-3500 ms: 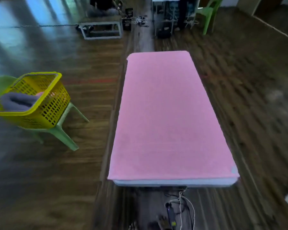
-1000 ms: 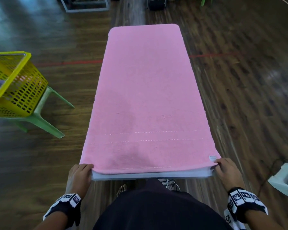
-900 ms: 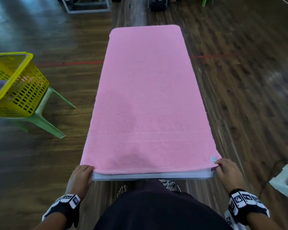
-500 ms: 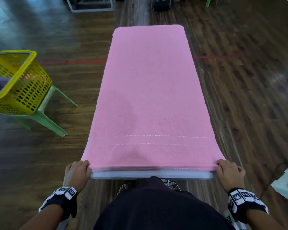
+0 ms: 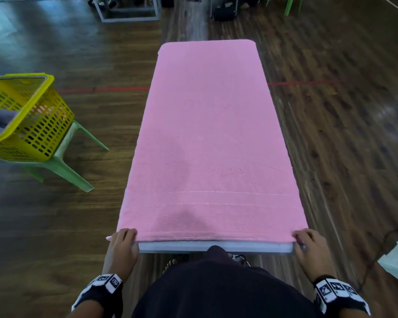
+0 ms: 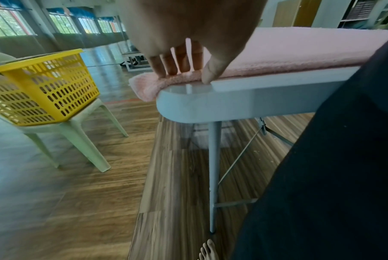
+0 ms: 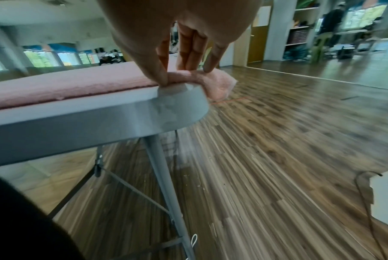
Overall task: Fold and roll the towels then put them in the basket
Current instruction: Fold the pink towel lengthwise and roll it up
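Towel (image 5: 207,138) near corners pinched by both hands (image 5: 122,249), tabletop covered, basket (image 5: 39,125) cut off

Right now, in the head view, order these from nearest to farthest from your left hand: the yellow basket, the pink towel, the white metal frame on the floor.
1. pink towel: its near left corner is gripped by the left hand.
2. yellow basket: off to the left, on a green chair.
3. white metal frame: far end, on the floor.
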Action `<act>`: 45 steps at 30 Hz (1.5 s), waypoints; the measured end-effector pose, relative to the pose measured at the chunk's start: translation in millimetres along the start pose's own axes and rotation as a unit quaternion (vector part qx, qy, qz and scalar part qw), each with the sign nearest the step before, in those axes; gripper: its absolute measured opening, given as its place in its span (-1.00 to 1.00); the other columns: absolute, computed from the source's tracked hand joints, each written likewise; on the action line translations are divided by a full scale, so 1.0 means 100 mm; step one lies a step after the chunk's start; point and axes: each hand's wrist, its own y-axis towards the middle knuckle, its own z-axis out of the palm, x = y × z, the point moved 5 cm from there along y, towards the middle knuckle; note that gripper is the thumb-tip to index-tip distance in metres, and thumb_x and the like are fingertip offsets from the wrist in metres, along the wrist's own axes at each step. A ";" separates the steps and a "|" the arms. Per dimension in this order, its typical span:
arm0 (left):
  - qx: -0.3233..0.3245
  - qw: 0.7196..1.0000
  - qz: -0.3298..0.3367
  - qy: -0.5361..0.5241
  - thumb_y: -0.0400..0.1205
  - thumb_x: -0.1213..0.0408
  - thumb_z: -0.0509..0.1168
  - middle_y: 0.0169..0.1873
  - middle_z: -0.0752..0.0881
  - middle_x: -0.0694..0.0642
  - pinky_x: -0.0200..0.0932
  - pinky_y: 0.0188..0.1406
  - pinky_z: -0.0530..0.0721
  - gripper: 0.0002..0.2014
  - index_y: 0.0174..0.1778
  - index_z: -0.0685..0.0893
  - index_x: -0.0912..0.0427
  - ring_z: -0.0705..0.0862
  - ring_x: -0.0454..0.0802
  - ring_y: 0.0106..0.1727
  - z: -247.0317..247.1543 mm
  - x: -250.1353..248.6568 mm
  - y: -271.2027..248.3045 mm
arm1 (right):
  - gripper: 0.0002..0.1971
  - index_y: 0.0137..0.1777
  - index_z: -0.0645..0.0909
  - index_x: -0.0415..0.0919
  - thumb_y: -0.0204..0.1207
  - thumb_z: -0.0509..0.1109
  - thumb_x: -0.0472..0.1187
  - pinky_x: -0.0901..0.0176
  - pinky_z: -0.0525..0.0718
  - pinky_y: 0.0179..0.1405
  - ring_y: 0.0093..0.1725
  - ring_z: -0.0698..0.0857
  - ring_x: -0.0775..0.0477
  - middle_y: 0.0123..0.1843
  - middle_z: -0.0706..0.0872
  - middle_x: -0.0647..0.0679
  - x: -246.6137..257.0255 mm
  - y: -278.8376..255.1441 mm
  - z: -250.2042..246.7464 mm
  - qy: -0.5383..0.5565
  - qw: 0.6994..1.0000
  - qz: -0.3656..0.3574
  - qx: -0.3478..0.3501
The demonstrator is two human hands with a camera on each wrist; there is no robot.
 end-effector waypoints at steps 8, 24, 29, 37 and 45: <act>-0.016 0.999 -0.047 0.003 0.41 0.52 0.44 -0.13 0.71 0.15 -0.09 -0.18 0.51 -0.82 -0.10 0.74 0.27 0.59 0.13 -0.12 -0.05 0.22 0.11 | -0.71 -0.07 0.77 -0.33 0.27 0.45 -0.63 -0.14 0.62 -0.04 -0.05 0.62 -0.27 -0.01 0.71 -0.24 -0.06 0.10 -0.08 0.037 0.997 0.066 -0.035; 0.010 0.984 -0.066 0.163 0.44 0.32 0.25 -0.27 0.57 0.07 0.13 -0.09 0.36 -0.87 -0.14 0.56 0.06 0.52 0.13 -0.21 -0.13 0.20 0.34 | -0.79 -0.07 0.65 -0.02 0.33 0.47 -0.30 -0.10 0.32 0.18 0.01 0.57 -0.18 -0.07 0.66 -0.07 -0.01 0.29 -0.15 -0.097 0.988 0.116 0.006; 0.005 0.998 -0.049 0.031 0.38 0.57 0.29 -0.30 0.48 0.10 0.08 -0.36 0.51 -0.80 -0.25 0.49 0.19 0.45 0.12 -0.29 -0.09 0.06 0.31 | -0.74 -0.29 0.67 -0.25 0.10 0.55 -0.55 -0.11 0.59 -0.22 -0.24 0.59 -0.28 -0.24 0.62 -0.15 0.05 0.27 -0.01 -0.065 0.997 0.023 0.024; -0.025 0.999 -0.036 0.008 0.31 0.69 0.44 -0.09 0.68 0.26 0.08 -0.19 0.63 -0.67 -0.04 0.70 0.38 0.59 0.24 -0.09 -0.07 0.12 0.20 | -0.65 -0.04 0.70 -0.26 0.20 0.49 -0.57 -0.15 0.62 -0.02 -0.04 0.55 -0.15 -0.01 0.66 -0.13 0.00 0.20 0.02 0.014 0.999 0.022 0.024; 0.005 0.996 -0.087 0.021 0.45 0.51 0.39 -0.13 0.75 0.23 0.10 -0.14 0.61 -0.84 -0.08 0.74 0.30 0.65 0.24 -0.10 -0.09 0.22 0.31 | -0.73 -0.08 0.76 -0.31 0.23 0.52 -0.55 -0.13 0.59 -0.04 -0.08 0.61 -0.29 -0.08 0.76 -0.21 -0.05 0.30 -0.05 -0.011 0.999 0.047 -0.007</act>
